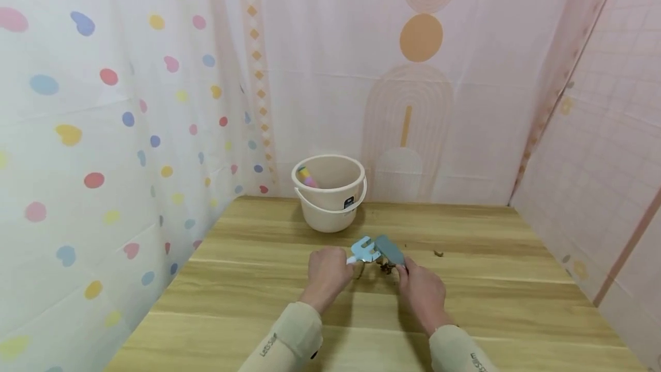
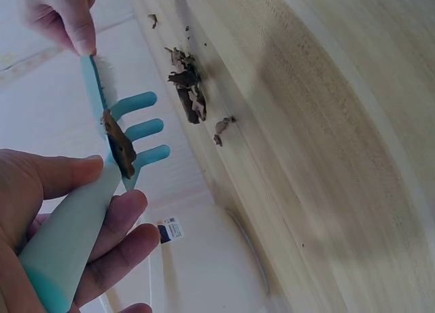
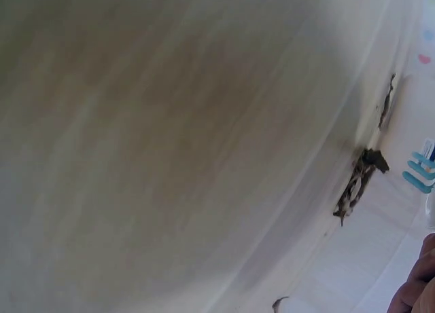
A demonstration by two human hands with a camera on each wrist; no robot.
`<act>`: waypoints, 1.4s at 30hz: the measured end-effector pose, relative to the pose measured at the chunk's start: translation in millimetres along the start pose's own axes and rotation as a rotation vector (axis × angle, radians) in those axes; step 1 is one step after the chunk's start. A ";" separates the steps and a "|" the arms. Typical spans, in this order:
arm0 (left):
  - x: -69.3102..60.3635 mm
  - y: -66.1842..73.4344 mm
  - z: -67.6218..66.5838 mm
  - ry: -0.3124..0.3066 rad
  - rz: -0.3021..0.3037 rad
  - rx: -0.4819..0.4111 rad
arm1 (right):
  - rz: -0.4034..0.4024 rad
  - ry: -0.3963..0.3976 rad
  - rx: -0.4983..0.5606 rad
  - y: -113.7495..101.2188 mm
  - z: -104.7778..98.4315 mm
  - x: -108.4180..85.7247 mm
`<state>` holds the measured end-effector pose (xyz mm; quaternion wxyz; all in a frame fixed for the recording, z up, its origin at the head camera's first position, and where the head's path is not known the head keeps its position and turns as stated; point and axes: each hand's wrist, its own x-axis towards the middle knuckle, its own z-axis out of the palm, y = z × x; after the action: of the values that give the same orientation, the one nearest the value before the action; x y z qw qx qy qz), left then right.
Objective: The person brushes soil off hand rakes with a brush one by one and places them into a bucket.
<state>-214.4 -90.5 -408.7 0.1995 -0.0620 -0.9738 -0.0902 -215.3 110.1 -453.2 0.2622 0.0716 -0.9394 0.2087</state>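
Note:
My left hand (image 1: 328,271) grips the handle of a small light-blue hand fork (image 1: 365,250), thumb on top in the left wrist view. A brown dry leaf piece (image 2: 119,144) lies across the fork near its neck. My right hand (image 1: 424,294) pinches one end of a flat blue-grey tool (image 1: 389,250); its exact kind is unclear. That tool's far end is close by the fork's prongs, and I cannot tell whether they touch. Below both tools, dry crumbled leaves (image 2: 187,87) lie on the wooden table. In the right wrist view, only fingers (image 3: 416,286) show at the lower right edge.
A beige bucket (image 1: 330,214) with its handle down stands behind the hands, a colourful object (image 1: 308,178) inside it. Another leaf bit (image 1: 438,254) lies to the right on the table (image 1: 490,291). Patterned curtains (image 1: 320,102) enclose the table at the back and both sides.

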 end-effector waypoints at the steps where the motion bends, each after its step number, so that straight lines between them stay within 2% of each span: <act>1: -0.2 0.6 -0.6 -0.001 0.000 -0.005 | 0.007 -0.014 0.004 2.5 -0.7 0.9; 4: -0.6 2.0 -0.5 -0.017 -0.007 -0.016 | 0.016 -0.039 0.031 6.2 -2.2 2.0; 7: -0.3 1.5 1.3 -0.031 -0.018 -0.032 | 0.011 -0.003 0.059 5.8 -2.9 0.2; 10: 0.7 -1.5 3.6 -0.034 -0.037 -0.040 | -0.105 0.097 0.072 3.2 0.1 -3.4; 12: 1.7 -4.2 4.2 -0.029 -0.041 -0.027 | -0.164 0.117 0.076 0.8 3.0 -4.9; 14: 2.4 -5.5 3.5 -0.033 -0.041 -0.010 | -0.179 0.105 0.077 -0.6 4.8 -5.8; 17: 2.0 -5.7 3.1 -0.037 -0.031 0.004 | -0.084 0.017 0.084 -1.0 3.4 -5.2; 21: -0.3 -6.0 3.0 -0.037 -0.029 -0.032 | 0.004 -0.044 0.078 2.5 0.8 -2.3; 30: 0.2 -6.6 0.7 0.016 -0.022 -0.076 | 0.063 -0.087 0.063 13.4 -4.7 8.8; 35: 3.1 -6.5 -1.8 0.062 -0.031 -0.131 | 0.128 -0.126 0.066 21.0 -12.8 13.5; 38: 4.9 -7.3 -2.4 0.106 -0.023 -0.153 | 0.119 -0.095 0.074 18.8 -15.8 16.5; 42: 5.2 -8.6 -1.6 0.156 -0.016 -0.122 | 0.016 -0.006 0.090 5.2 -17.7 19.4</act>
<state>-219.9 -98.8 -406.4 0.2699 -0.0589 -0.9484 -0.1554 -224.9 121.9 -431.1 0.2540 0.0766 -0.9304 0.2528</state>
